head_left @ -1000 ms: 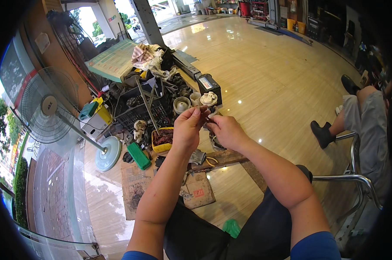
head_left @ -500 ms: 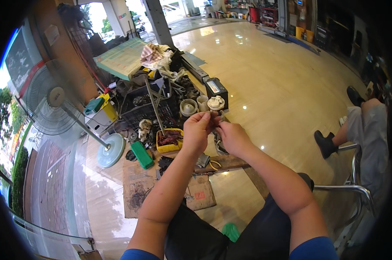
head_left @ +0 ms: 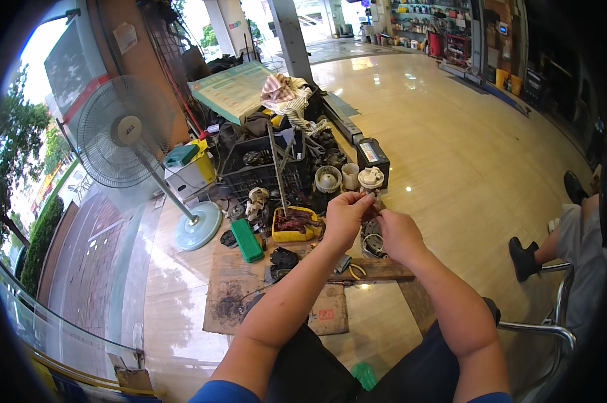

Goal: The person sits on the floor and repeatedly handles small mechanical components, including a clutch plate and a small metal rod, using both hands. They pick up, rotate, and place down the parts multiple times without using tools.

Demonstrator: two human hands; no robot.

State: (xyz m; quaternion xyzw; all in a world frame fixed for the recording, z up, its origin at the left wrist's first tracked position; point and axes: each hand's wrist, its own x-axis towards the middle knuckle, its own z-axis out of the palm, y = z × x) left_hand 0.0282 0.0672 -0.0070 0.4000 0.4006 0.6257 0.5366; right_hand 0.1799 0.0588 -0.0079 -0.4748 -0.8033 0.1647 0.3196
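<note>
– Glossy pale floor (head_left: 464, 148), overhead reflections on it; standing fan (head_left: 127, 129) at the left, shelving at the far end. Where are the hands?

– Mid-view, raised above the clutter, meeting at the fingertips. Left hand (head_left: 346, 220): thumb and forefinger drawn together. Right hand (head_left: 403, 236): fingers curled inward, tips largely hidden; cannot tell whether its grip is clamped on something.

– Item at the fingertips?

– Too small and too covered to identify. Nearest distinct object: white-capped part (head_left: 370, 177), just beyond the fingertips in this view, beside a pale cup (head_left: 350, 176) and near a black box (head_left: 374, 158).

– Remaining layout?

– Yellow tray (head_left: 295, 236), dark red contents, left of the hands. Green case (head_left: 247, 240) left of that, near a stained cardboard sheet (head_left: 217, 279). Yellow-handled pliers (head_left: 357, 271) by a wooden board (head_left: 391, 270). Another person's dark boot (head_left: 522, 260) at the right.
</note>
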